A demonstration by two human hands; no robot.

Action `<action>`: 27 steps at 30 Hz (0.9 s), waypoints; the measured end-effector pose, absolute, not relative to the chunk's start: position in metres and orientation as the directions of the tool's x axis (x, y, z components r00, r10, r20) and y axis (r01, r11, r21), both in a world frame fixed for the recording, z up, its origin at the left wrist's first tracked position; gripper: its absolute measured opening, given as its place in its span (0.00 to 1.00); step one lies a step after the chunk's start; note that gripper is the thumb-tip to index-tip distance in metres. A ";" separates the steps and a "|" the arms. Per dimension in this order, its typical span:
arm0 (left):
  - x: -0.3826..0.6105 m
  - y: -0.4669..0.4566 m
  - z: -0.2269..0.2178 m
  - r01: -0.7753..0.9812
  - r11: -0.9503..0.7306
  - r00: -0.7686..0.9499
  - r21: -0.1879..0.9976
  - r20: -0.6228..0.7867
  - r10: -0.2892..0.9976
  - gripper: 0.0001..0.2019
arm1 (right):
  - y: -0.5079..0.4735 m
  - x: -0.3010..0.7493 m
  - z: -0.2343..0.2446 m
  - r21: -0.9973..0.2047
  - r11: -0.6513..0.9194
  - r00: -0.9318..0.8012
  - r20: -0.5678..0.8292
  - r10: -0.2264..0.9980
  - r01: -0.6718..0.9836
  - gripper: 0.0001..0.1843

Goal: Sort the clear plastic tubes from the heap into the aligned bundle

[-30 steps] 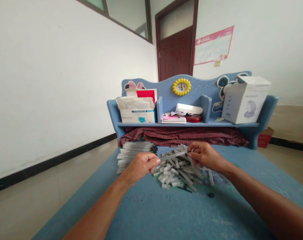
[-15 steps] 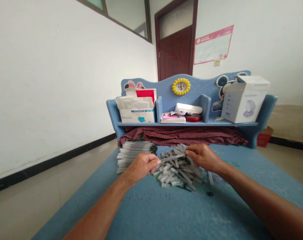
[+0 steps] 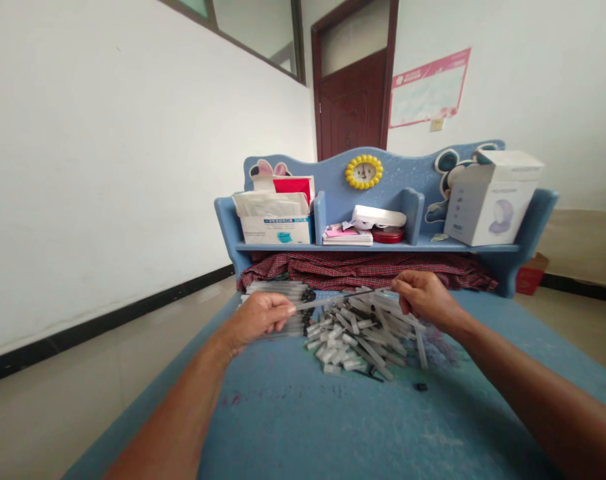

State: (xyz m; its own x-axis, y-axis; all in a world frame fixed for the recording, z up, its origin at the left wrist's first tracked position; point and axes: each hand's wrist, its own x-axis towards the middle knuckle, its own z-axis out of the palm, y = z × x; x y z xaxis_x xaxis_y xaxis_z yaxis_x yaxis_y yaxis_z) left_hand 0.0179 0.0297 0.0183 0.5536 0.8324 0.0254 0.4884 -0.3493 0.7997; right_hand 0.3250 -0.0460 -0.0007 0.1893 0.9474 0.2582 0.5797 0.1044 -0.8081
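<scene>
My left hand (image 3: 259,316) is closed on one end of a thin clear pen tube (image 3: 317,302) and holds it just above the neat stack of assembled pens (image 3: 283,289) at the left. My right hand (image 3: 423,297) is pinched shut above the loose pile of grey pen parts (image 3: 363,337); a dark thin rod (image 3: 363,291) runs from its fingertips toward the tube. Both hands hover over the blue desk top (image 3: 333,420).
A blue shelf unit (image 3: 377,200) stands at the desk's far end with a box of masks (image 3: 275,220), books, a small yellow clock (image 3: 363,172) and a white carton (image 3: 490,197). Red checked cloth (image 3: 367,270) lies under it. A small black piece (image 3: 421,387) lies near the pile.
Both hands have moved apart and lifted. The left hand went left toward the stacked pens with the tube. The right hand drew back to the right, and the thin rod now shows between them.
</scene>
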 end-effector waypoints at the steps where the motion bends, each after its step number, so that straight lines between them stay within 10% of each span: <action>1: 0.012 0.034 0.019 0.504 -0.334 0.528 0.797 0.022 0.849 0.17 | -0.046 0.327 0.000 -0.801 0.102 0.212 0.275 0.938 0.590 0.14; 10: 0.013 0.037 0.012 0.560 -0.267 0.434 0.784 -0.003 0.901 0.17 | -0.051 0.322 -0.001 -0.432 0.203 0.085 0.561 0.823 0.879 0.11; 23: 0.037 0.017 0.011 0.508 -0.341 0.589 0.791 -0.030 0.807 0.16 | -0.064 0.312 0.011 -0.285 0.285 -0.157 0.401 0.903 0.915 0.13; 27: 0.053 -0.001 0.011 0.487 -0.388 0.661 0.782 -0.040 0.750 0.15 | -0.073 0.291 0.011 -0.075 0.464 -0.383 0.457 0.803 0.883 0.17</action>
State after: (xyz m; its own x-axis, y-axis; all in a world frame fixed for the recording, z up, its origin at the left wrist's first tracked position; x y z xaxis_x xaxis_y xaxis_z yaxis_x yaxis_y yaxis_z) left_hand 0.0531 -0.0009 0.0112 0.6608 0.7495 -0.0398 0.4874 -0.3881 0.7822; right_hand 0.2913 -0.0726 0.0108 -0.3827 0.8027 0.4574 0.8827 0.4638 -0.0754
